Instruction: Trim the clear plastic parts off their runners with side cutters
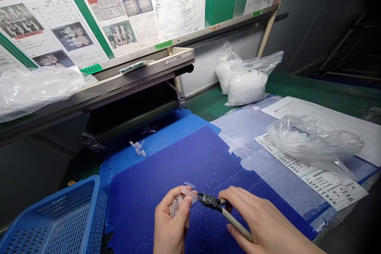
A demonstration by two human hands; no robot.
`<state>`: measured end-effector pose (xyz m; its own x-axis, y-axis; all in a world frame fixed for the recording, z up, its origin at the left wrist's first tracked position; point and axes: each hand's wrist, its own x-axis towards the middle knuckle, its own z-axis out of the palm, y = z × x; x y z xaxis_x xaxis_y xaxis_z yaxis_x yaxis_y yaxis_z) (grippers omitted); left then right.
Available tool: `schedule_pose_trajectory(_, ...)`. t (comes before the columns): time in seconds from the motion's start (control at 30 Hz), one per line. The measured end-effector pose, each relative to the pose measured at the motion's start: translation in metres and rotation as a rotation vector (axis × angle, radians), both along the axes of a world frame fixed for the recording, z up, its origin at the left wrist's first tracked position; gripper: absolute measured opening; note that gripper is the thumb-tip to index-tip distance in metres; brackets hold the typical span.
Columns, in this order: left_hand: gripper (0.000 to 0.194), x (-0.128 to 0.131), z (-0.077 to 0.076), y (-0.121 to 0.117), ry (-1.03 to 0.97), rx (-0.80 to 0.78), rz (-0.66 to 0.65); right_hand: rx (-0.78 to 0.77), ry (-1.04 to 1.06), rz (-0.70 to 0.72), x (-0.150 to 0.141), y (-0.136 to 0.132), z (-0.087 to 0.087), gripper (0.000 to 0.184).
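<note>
Left of the blue board (pixel 139 194) sits a basket (pixel 95 192). Over the board, the left hand (pixel 172 222), raised with fingers curled, pinches plastic pieces (pixel 189 195), one strip pointing rightward. Above the board, the pliers (pixel 210 201) aim leftward at it, long axis sloping down to the right hand (pixel 257 216), back upward, fingers gripping both handles.

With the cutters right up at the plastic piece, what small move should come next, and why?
Probably a gentle squeeze of the right hand: its cutters have their handles apart and their tip at the translucent piece that the left hand holds.
</note>
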<state>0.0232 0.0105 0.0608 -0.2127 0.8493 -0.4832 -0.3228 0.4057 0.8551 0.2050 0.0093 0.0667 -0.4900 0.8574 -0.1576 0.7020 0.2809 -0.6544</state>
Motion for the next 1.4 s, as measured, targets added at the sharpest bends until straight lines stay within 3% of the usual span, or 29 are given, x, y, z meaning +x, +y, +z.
schedule_pose_trajectory(0.33,0.033,0.001,-0.001,-0.001,0.02,-0.001,-0.013,0.102,-0.067,0.013,-0.012,0.002,0.003,0.032)
schedule_pose_trajectory(0.63,0.036,-0.003,-0.002,-0.003,0.049,0.013,-0.019,0.067,-0.175,0.057,-0.02,0.005,0.015,0.038)
schedule_pose_trajectory(0.9,0.041,-0.004,0.0,-0.002,0.093,-0.024,-0.034,0.051,-0.252,0.083,-0.025,0.006,0.012,0.039)
schedule_pose_trajectory(1.0,0.041,-0.005,-0.003,-0.002,0.098,-0.03,-0.04,-0.031,-0.217,0.08,-0.026,0.004,0.007,0.043)
schedule_pose_trajectory(1.13,0.037,-0.005,-0.008,-0.001,0.04,-0.025,-0.045,-0.159,-0.022,0.036,-0.023,0.008,0.001,0.041)
schedule_pose_trajectory(1.27,0.034,-0.007,-0.011,0.0,0.034,-0.001,-0.041,-0.16,0.122,-0.057,-0.02,0.015,-0.002,0.029)
schedule_pose_trajectory(1.4,0.037,-0.008,-0.01,-0.001,0.089,-0.002,-0.068,-0.12,0.071,0.018,-0.019,0.017,-0.002,0.036)
